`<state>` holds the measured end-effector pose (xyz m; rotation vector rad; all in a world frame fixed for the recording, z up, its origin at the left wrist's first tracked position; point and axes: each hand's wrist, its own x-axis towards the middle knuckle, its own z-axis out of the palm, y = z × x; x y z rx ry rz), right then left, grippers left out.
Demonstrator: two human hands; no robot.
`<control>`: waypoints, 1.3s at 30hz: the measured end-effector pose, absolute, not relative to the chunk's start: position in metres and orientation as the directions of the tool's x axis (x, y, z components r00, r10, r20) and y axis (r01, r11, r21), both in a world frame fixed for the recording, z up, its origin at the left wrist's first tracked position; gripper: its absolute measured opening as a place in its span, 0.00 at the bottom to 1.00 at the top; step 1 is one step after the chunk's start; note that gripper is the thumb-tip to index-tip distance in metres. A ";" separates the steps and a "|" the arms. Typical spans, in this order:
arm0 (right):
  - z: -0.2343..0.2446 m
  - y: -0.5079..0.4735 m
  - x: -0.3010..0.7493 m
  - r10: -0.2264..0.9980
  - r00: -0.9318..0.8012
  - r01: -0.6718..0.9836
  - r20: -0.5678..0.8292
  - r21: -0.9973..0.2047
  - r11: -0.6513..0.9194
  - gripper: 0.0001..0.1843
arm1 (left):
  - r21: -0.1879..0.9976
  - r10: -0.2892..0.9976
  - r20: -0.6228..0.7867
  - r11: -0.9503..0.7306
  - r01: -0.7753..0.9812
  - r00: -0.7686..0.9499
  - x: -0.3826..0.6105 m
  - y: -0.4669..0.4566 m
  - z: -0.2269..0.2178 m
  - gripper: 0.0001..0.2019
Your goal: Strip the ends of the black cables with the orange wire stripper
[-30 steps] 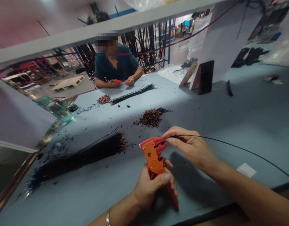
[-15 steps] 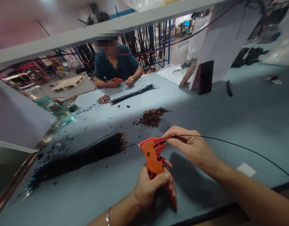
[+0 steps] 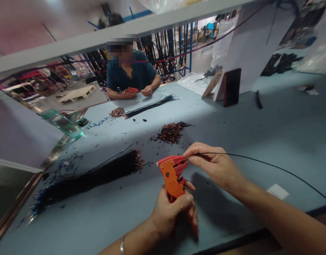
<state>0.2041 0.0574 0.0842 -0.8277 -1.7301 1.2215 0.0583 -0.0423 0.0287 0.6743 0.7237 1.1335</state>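
Observation:
My left hand [image 3: 171, 211] is wrapped round the handles of an orange wire stripper [image 3: 173, 177], held upright above the blue table [image 3: 271, 127]. My right hand [image 3: 216, 166] pinches a thin black wire [image 3: 258, 162] and holds its end at the stripper's jaws. The wire trails off to the right over the table edge. A bundle of black wires [image 3: 91, 175] with stripped ends lies to the left of the tool.
A pile of stripped bits [image 3: 172, 132] lies beyond the tool. Across the table a person [image 3: 131, 72] sits with a red tool, a wire bundle [image 3: 152, 104] and a small pile [image 3: 117, 112]. A dark phone [image 3: 232, 86] leans against a white board. A white label [image 3: 278, 191] lies near the right edge.
My left hand has squeezed the stripper handles closer together. The right hand and the wire have stayed in place.

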 end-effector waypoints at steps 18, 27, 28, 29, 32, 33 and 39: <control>0.075 0.060 0.207 0.628 -0.435 0.242 0.645 -0.589 0.771 0.11 | 0.780 0.954 -0.196 0.292 -0.553 0.228 0.057 -0.042 0.031 0.16; 0.072 0.059 0.201 0.475 -0.498 0.465 0.726 -0.238 0.853 0.13 | 0.784 0.954 -0.199 0.292 -0.548 0.223 0.057 -0.042 0.029 0.17; 0.072 0.059 0.200 0.469 -0.500 0.480 0.728 -0.218 0.850 0.13 | 0.780 0.954 -0.203 0.293 -0.553 0.220 0.058 -0.042 0.029 0.17; 0.071 0.059 0.200 0.465 -0.504 0.492 0.728 -0.201 0.847 0.13 | 0.777 0.954 -0.207 0.296 -0.556 0.218 0.058 -0.042 0.029 0.17; 0.069 0.058 0.198 0.467 -0.507 0.515 0.724 -0.181 0.838 0.13 | 0.772 0.951 -0.218 0.305 -0.558 0.218 0.058 -0.042 0.030 0.17; 0.069 0.058 0.198 0.474 -0.507 0.518 0.720 -0.185 0.835 0.13 | 0.771 0.950 -0.223 0.309 -0.556 0.218 0.059 -0.041 0.030 0.18; 0.064 0.058 0.197 0.514 -0.479 0.501 0.712 -0.259 0.826 0.11 | 0.799 0.953 -0.233 0.302 -0.519 0.196 0.058 -0.041 0.035 0.20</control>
